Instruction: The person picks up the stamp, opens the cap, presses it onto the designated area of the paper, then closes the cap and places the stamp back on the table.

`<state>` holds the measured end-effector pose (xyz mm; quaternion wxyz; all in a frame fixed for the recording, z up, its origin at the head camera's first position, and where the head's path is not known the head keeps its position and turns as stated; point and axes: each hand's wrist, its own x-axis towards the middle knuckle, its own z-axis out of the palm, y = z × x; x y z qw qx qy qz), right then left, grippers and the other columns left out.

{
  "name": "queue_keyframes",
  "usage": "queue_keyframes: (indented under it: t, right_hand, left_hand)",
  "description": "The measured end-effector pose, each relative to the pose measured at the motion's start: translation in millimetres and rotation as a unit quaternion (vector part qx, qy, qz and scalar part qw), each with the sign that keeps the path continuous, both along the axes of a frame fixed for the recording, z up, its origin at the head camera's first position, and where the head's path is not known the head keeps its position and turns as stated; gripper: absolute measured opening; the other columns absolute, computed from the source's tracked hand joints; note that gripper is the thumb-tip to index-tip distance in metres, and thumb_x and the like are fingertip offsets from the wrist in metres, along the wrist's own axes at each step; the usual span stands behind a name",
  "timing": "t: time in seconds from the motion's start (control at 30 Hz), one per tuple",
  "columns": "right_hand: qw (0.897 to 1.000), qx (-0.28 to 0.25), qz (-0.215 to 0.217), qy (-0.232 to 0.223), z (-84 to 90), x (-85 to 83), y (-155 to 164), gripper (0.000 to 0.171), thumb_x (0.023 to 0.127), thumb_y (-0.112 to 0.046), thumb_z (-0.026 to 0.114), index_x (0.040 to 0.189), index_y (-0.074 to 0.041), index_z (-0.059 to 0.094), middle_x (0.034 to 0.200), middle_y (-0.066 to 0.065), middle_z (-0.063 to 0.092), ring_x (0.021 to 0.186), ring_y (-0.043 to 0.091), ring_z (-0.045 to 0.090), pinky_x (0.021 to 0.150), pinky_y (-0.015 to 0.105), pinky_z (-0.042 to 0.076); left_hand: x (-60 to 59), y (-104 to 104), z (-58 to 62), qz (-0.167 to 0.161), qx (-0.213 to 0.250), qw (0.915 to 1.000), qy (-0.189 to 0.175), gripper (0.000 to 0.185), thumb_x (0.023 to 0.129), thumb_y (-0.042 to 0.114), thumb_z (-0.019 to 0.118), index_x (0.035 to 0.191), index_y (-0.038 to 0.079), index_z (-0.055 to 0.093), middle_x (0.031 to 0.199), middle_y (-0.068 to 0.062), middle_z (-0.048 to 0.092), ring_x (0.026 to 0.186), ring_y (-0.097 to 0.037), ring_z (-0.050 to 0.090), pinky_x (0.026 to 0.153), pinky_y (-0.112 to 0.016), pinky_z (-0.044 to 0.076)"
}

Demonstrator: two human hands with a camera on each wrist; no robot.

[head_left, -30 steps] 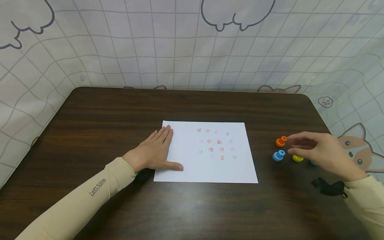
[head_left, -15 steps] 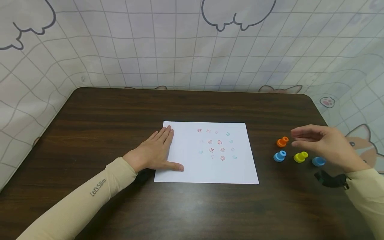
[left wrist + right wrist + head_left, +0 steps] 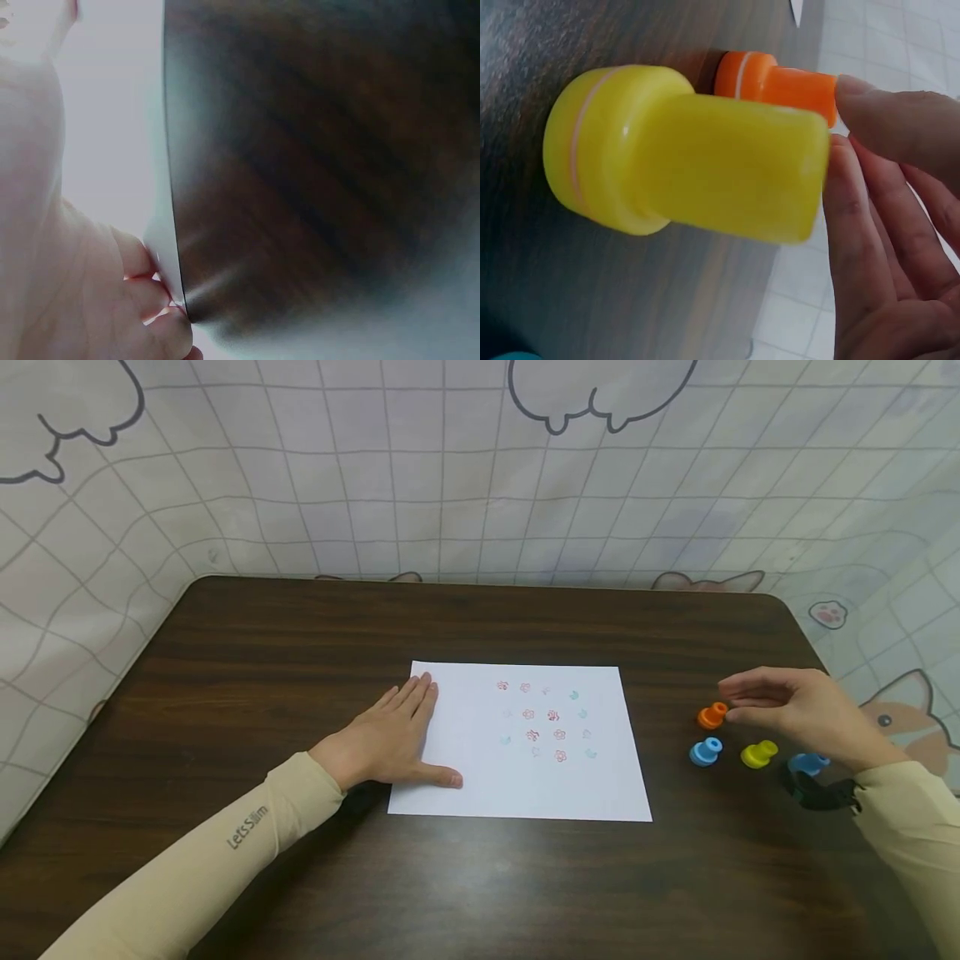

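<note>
A white sheet of paper [image 3: 465, 743] with small red and pale blue-green stamped prints lies on the dark table. My left hand [image 3: 386, 739] rests flat on its left edge, fingers straight and thumb spread over the sheet. To the right stand an orange stamp [image 3: 712, 716], a light blue stamp [image 3: 706, 752], a yellow stamp [image 3: 759, 754] and another blue stamp [image 3: 808, 763]. My right hand [image 3: 806, 714] hovers beside the orange stamp, thumb and fingertips apart. The right wrist view has the yellow stamp [image 3: 697, 157] large in front and the thumb by the orange handle [image 3: 802, 90].
The dark wooden table [image 3: 300, 635] has a far edge against a white grid-patterned cloth backdrop [image 3: 465, 485]. A black band [image 3: 821, 792] sits at the right wrist, close to the rear blue stamp.
My right hand first drew back to the right, uncovering the yellow and blue stamps, then came left again towards the orange stamp. My left hand stays on the paper.
</note>
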<state>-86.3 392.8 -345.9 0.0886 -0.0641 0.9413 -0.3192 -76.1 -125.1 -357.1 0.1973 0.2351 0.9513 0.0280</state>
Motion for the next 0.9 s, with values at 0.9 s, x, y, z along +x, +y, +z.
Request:
queue_keyframes:
  t: [0.9]
  right_hand:
    - [0.996, 0.074, 0.038, 0.011, -1.6, -5.9, -3.0, 0.026, 0.093, -0.038, 0.078, 0.112, -0.019, 0.076, 0.108, 0.007, 0.079, 0.082, -0.009, 0.066, 0.068, 0.019, 0.055]
  left_hand:
    - [-0.5, 0.2, -1.5, 0.003, -0.002, 1.0, 0.003, 0.136, 0.076, 0.087, 0.063, 0.164, -0.002, 0.011, 0.175, -0.021, 0.005, 0.164, -0.037, 0.009, 0.134, -0.054, 0.014]
